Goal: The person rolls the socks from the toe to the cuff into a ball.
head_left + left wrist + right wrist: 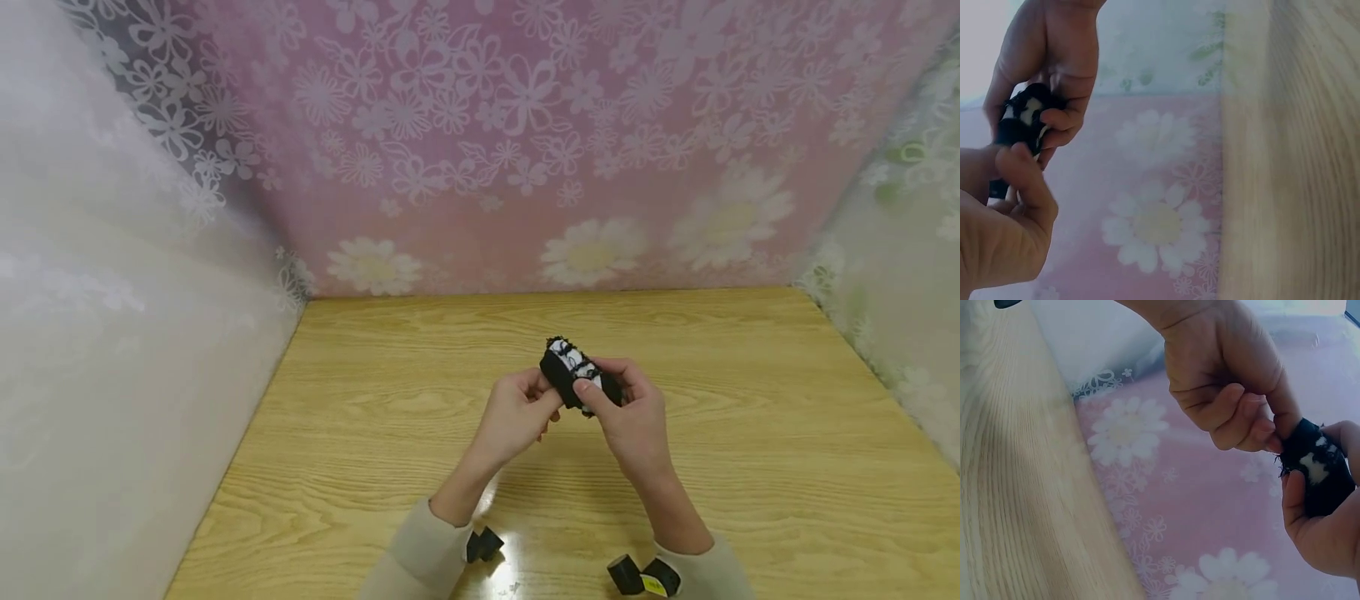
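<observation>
A small bunched-up black-and-white sock (576, 364), with dark loose threads along its white band, is held above the table between both hands. At its left end, my left hand (516, 418) pinches the edge with thumb and forefinger, the other fingers curled under. My right hand (637, 421) grips the other end, thumb lying across the near side and fingers behind. The right wrist view shows the sock (1319, 465) between the right thumb and fingers, with the left hand (1222, 375) at its upper edge. Hands partly cover the sock (1019, 131) in the left wrist view.
Beneath the hands lies a wood-grain table (360, 467). A pink flowered backdrop (450, 167) rises at the back, with pale side panels (112, 333) left and right. Black wrist devices (626, 575) sit by both beige sleeves (420, 554).
</observation>
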### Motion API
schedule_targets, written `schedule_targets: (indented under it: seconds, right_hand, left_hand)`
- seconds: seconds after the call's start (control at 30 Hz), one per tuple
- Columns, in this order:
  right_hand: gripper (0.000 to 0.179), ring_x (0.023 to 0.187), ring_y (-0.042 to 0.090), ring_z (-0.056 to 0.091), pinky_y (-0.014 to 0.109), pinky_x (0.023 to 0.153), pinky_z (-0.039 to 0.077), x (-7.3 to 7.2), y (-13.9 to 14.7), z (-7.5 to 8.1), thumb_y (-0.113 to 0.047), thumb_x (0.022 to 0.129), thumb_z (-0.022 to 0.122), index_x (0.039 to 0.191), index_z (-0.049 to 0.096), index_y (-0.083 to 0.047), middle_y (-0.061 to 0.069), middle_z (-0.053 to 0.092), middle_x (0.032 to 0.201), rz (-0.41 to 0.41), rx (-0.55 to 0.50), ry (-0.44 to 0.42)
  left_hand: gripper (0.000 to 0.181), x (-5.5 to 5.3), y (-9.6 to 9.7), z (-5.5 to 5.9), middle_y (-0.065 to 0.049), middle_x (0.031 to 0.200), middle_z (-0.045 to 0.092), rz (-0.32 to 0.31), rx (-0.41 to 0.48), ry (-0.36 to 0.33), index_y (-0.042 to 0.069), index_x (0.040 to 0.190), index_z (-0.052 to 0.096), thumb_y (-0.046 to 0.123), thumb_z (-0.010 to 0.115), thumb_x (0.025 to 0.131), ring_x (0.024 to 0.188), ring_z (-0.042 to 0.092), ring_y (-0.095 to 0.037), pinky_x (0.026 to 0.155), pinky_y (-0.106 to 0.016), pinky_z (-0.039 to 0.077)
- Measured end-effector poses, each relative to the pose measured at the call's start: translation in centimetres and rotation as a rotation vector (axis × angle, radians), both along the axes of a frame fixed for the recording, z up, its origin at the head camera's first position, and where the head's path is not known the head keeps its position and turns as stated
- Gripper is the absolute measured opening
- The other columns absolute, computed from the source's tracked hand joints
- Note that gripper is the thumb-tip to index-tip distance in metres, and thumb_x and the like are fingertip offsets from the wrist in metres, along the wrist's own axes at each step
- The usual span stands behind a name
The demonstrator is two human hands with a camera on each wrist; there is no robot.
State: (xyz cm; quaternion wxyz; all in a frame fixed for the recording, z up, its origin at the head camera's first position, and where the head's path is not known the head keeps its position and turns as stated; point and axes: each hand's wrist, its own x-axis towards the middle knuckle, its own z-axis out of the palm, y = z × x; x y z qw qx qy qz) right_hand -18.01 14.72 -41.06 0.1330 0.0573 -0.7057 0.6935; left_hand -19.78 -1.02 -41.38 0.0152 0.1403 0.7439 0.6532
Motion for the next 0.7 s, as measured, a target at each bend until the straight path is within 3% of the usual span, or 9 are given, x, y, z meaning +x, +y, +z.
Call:
schedule_targets:
  seconds: [0.13, 0.2, 0.3, 0.4, 0.5, 0.6, 0.7]
  right_hand:
    - [0.034, 0.091, 0.016, 0.063, 0.022, 0.065, 0.056, 0.3, 0.0, 0.1, 0.003, 0.087, 0.072, 0.12, 0.063, 0.003, 0.004, 0.063, 0.11, 0.006, 0.015, 0.053]
    - [0.034, 0.091, 0.017, 0.063, 0.021, 0.065, 0.056, 0.3, 0.0, 0.3, 0.005, 0.086, 0.071, 0.12, 0.063, 0.003, 0.005, 0.062, 0.111, -0.025, 0.028, 0.085]
    - [0.036, 0.091, 0.016, 0.062, 0.019, 0.067, 0.055, 0.4, 0.1, 0.2, 0.007, 0.085, 0.071, 0.12, 0.063, 0.003, 0.003, 0.06, 0.112, -0.091, 0.04, 0.139]
    - [0.035, 0.089, 0.017, 0.062, 0.019, 0.066, 0.055, 0.3, 0.3, 0.3, 0.007, 0.085, 0.072, 0.119, 0.063, 0.004, 0.003, 0.061, 0.11, -0.115, 0.04, 0.157]
    - [0.034, 0.086, 0.017, 0.062, 0.02, 0.064, 0.056, 0.1, 0.7, 0.4, 0.007, 0.085, 0.071, 0.118, 0.063, 0.004, 0.005, 0.061, 0.108, -0.095, 0.004, 0.135]
    - [0.033, 0.08, 0.017, 0.062, 0.021, 0.06, 0.056, 0.1, 1.0, 0.5, 0.008, 0.085, 0.07, 0.117, 0.063, 0.005, 0.009, 0.062, 0.106, -0.055, -0.063, 0.113]
    - [0.032, 0.077, 0.018, 0.061, 0.023, 0.057, 0.055, 0.3, 1.3, 0.4, 0.008, 0.086, 0.07, 0.117, 0.062, 0.008, 0.01, 0.063, 0.105, -0.003, -0.11, 0.103]
  left_hand:
    - [0.02, 0.2, 0.8, -0.5, -0.002, 0.062, 0.058, 0.09, 0.053, 0.104, 0.002, 0.074, 0.063, 0.006, 0.062, 0.093, 0.053, 0.052, -0.011, 0.046, -0.02, 0.04]
    - [0.02, 0.3, 1.0, -0.8, -0.008, 0.063, 0.058, 0.062, 0.08, 0.177, 0.001, 0.075, 0.062, 0.003, 0.061, 0.094, 0.054, 0.051, -0.01, 0.047, -0.02, 0.04]
    - [0.019, 0.7, 1.3, -1.1, -0.017, 0.067, 0.059, -0.045, 0.11, 0.248, -0.001, 0.079, 0.061, 0.002, 0.057, 0.097, 0.054, 0.05, -0.007, 0.048, -0.021, 0.043]
    - [0.022, 0.9, 1.4, -1.3, -0.026, 0.075, 0.058, -0.142, 0.167, 0.21, -0.004, 0.085, 0.057, 0.006, 0.05, 0.103, 0.057, 0.052, -0.008, 0.05, -0.024, 0.048]
    - [0.03, 0.8, 1.5, -1.4, -0.03, 0.086, 0.059, -0.198, 0.213, 0.135, -0.008, 0.092, 0.056, 0.014, 0.043, 0.107, 0.062, 0.055, -0.01, 0.052, -0.026, 0.052]
    - [0.029, 0.9, 1.6, -1.5, -0.027, 0.09, 0.06, -0.22, 0.219, 0.091, -0.008, 0.097, 0.057, 0.018, 0.047, 0.106, 0.065, 0.057, -0.011, 0.055, -0.026, 0.054]
    - [0.021, 0.9, 1.7, -1.6, -0.025, 0.085, 0.059, -0.214, 0.216, 0.098, -0.008, 0.097, 0.058, 0.012, 0.056, 0.102, 0.063, 0.057, -0.009, 0.055, -0.025, 0.054]
